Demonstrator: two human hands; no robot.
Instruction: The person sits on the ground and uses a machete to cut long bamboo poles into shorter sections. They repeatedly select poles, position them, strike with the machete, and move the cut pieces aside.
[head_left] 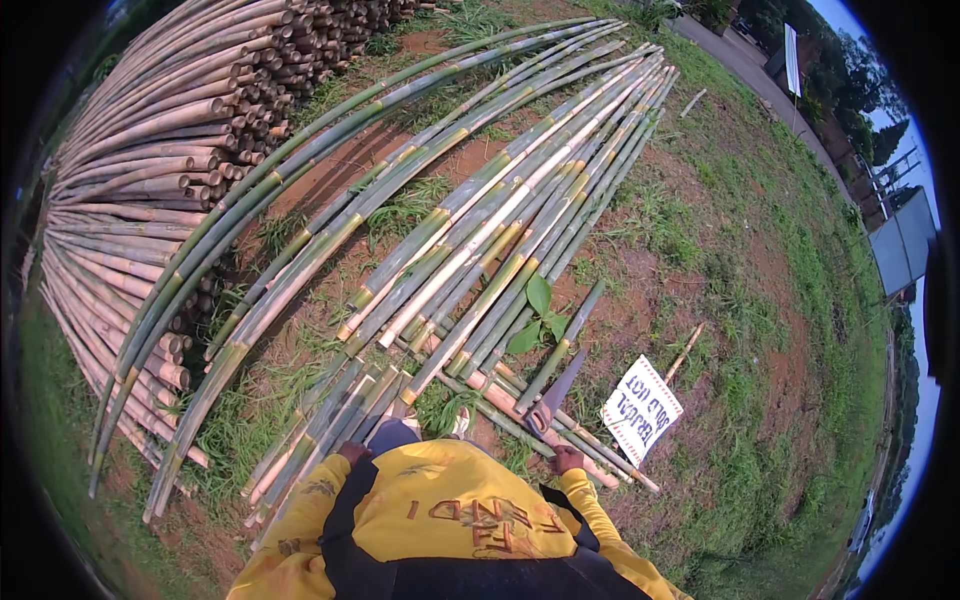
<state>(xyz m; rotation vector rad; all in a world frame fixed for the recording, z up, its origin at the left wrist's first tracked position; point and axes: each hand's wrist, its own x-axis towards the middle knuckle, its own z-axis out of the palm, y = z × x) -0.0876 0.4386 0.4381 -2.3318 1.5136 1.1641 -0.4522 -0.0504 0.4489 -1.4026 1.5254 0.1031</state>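
Down at the lower edge, right hand (567,459) next to the handle of a grey-bladed hand saw (556,395) lying across long green-yellow bamboo poles (480,250) on grassy red soil (720,300); fingers hidden, cannot tell. Left hand (352,453) resting at near pole ends, fingers unclear. White printed sack (641,408) just right. Stacked dry brown bamboo pile (150,150) far left.

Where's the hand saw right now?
In the head view, the grey-bladed hand saw lies on the cut ends of the green bamboo poles, just ahead of the right hand and left of the white handwritten sign.
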